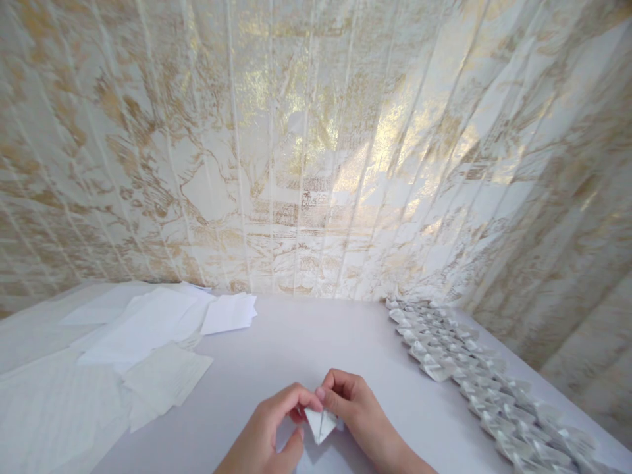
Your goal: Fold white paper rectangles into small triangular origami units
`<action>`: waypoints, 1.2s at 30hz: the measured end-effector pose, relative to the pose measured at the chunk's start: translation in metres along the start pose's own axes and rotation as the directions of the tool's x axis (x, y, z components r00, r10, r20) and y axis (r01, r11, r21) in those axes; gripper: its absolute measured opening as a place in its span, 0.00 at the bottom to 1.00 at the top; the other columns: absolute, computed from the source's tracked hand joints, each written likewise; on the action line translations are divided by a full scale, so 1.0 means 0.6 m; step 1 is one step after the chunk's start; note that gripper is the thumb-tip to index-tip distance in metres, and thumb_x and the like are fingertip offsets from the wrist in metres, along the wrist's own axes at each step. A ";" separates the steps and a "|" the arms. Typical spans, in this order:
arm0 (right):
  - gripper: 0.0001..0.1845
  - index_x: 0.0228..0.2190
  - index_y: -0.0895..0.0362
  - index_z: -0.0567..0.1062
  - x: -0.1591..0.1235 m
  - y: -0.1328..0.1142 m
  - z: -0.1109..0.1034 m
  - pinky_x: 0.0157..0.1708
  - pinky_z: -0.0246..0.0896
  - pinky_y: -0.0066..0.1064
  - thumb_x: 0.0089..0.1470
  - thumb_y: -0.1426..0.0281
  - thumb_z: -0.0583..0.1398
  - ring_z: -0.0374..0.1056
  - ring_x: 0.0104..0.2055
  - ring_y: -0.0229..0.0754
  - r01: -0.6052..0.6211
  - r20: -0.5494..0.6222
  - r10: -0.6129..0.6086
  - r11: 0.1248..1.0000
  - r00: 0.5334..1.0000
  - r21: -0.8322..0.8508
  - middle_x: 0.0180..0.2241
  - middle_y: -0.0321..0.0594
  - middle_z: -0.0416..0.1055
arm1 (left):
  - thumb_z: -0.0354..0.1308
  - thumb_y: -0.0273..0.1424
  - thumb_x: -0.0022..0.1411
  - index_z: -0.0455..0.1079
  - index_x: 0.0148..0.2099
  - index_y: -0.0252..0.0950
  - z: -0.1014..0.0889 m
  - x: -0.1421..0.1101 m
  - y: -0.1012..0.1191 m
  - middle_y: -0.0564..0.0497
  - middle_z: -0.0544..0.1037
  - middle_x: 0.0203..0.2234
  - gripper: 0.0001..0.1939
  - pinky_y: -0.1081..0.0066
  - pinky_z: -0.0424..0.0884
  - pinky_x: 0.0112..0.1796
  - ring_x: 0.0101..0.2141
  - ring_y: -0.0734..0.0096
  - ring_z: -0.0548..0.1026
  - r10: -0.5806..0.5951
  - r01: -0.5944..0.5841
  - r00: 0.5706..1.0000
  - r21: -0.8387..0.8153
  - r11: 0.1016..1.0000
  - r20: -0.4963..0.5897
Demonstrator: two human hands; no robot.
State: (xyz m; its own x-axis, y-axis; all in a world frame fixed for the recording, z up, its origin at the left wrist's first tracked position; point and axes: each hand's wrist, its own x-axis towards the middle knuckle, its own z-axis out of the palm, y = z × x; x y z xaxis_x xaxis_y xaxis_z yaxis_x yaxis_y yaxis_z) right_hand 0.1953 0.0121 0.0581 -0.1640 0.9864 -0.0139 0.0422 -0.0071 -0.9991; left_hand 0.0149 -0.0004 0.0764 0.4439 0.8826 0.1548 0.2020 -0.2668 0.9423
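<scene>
Close to the table's front edge, a small folded piece of paper (320, 426) is held between both hands. It is white with faint print, has a crease down its middle and comes to a point toward me. My left hand (276, 424) pinches its upper left side with the index finger, while the thumb lies lower, beside the paper. With thumb and index finger together, my right hand (353, 401) grips the top right of the paper. The fingertips hide the paper's upper edge.
Loose white and printed paper sheets (143, 322) spread over the left side of the table (316, 336). A small stack of white paper (230, 313) lies at the back. Rows of folded paper pieces (474, 375) line the right side. A patterned curtain (296, 164) hangs behind.
</scene>
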 end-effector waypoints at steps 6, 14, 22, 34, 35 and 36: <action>0.24 0.39 0.55 0.70 -0.010 -0.009 0.009 0.28 0.55 0.27 0.55 0.48 0.61 0.59 0.26 0.36 0.112 0.021 -0.116 0.986 0.993 0.120 0.25 0.31 0.64 | 0.56 0.31 0.58 0.73 0.45 0.39 -0.008 0.010 -0.018 0.49 0.79 0.39 0.12 0.66 0.66 0.47 0.42 0.58 0.74 -0.045 0.043 0.996 -0.024 0.999 -0.083; 0.21 0.34 0.56 0.75 -0.015 -0.009 0.010 0.35 0.57 0.31 0.48 0.53 0.68 0.62 0.31 0.39 0.175 0.025 -0.173 0.983 0.985 -0.052 0.30 0.35 0.69 | 0.58 0.40 0.63 0.73 0.46 0.38 -0.014 0.017 -0.045 0.47 0.79 0.41 0.14 0.64 0.67 0.48 0.43 0.57 0.75 -0.050 0.038 0.993 -0.106 0.994 -0.109; 0.16 0.30 0.57 0.78 -0.015 -0.011 0.007 0.35 0.57 0.30 0.52 0.55 0.66 0.62 0.31 0.40 0.173 -0.034 -0.177 0.980 0.984 -0.102 0.28 0.36 0.70 | 0.57 0.42 0.65 0.74 0.45 0.38 -0.011 0.016 -0.038 0.49 0.80 0.38 0.14 0.68 0.67 0.45 0.41 0.59 0.75 -0.029 0.022 0.997 -0.092 0.996 -0.075; 0.22 0.28 0.58 0.72 -0.014 -0.003 0.018 0.30 0.53 0.29 0.51 0.51 0.66 0.60 0.27 0.36 0.131 0.003 -0.131 0.989 0.991 0.068 0.24 0.33 0.66 | 0.56 0.41 0.65 0.70 0.36 0.39 -0.012 0.016 -0.023 0.54 0.76 0.29 0.11 0.71 0.67 0.39 0.34 0.64 0.74 0.002 -0.007 0.997 -0.058 0.998 -0.077; 0.22 0.31 0.58 0.72 -0.014 -0.001 0.018 0.30 0.53 0.29 0.51 0.51 0.66 0.60 0.27 0.36 0.144 0.000 -0.145 0.986 0.989 0.084 0.24 0.32 0.66 | 0.56 0.41 0.65 0.70 0.38 0.39 -0.011 0.015 -0.022 0.54 0.75 0.29 0.10 0.71 0.66 0.39 0.34 0.64 0.74 0.003 -0.008 0.997 -0.071 0.997 -0.081; 0.22 0.34 0.57 0.72 -0.014 0.000 0.019 0.30 0.53 0.28 0.52 0.52 0.66 0.59 0.27 0.36 0.160 -0.004 -0.160 0.982 0.987 0.100 0.24 0.31 0.65 | 0.56 0.41 0.65 0.69 0.41 0.40 -0.010 0.014 -0.021 0.55 0.74 0.28 0.10 0.71 0.66 0.39 0.34 0.64 0.74 0.001 -0.009 0.996 -0.084 0.996 -0.086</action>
State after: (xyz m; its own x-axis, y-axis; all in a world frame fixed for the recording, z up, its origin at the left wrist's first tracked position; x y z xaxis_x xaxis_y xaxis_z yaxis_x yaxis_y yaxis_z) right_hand 0.1852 0.0021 0.0579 -0.1651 0.9753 0.1465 -0.0837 0.1341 -0.9874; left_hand 0.0109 0.0124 0.0673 0.3672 0.9123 0.1811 0.1243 -0.2411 0.9625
